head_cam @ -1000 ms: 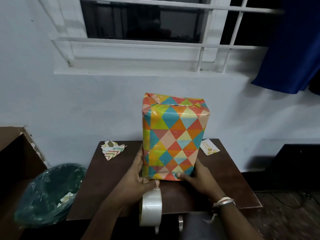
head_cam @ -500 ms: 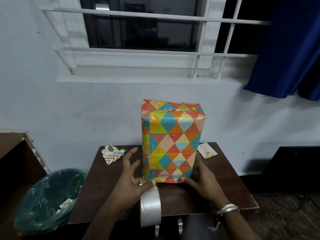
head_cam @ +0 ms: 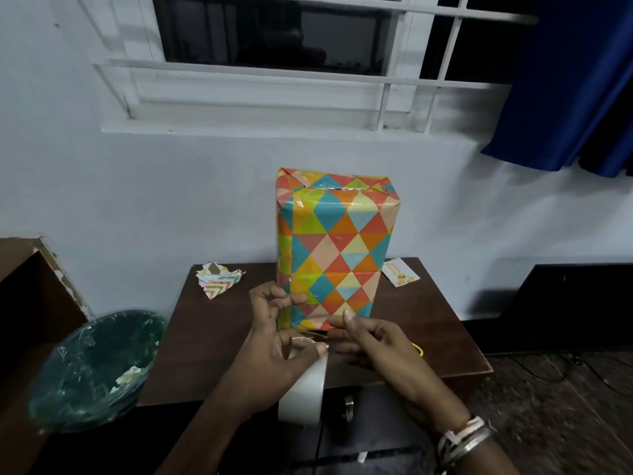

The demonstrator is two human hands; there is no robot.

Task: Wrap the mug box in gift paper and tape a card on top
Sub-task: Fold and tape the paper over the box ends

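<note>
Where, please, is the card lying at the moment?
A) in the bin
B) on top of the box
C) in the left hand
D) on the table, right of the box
D: the card lies flat on the table, just right of the box, not on top of it.

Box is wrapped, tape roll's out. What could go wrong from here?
The wrapped box stands tall on end with neither hand gripping it; a bump could tip it.
The left hand holds the tape roll close to the right hand; pulled tape may stick to itself.
The card lies behind the box; reaching past could knock it over.
</note>
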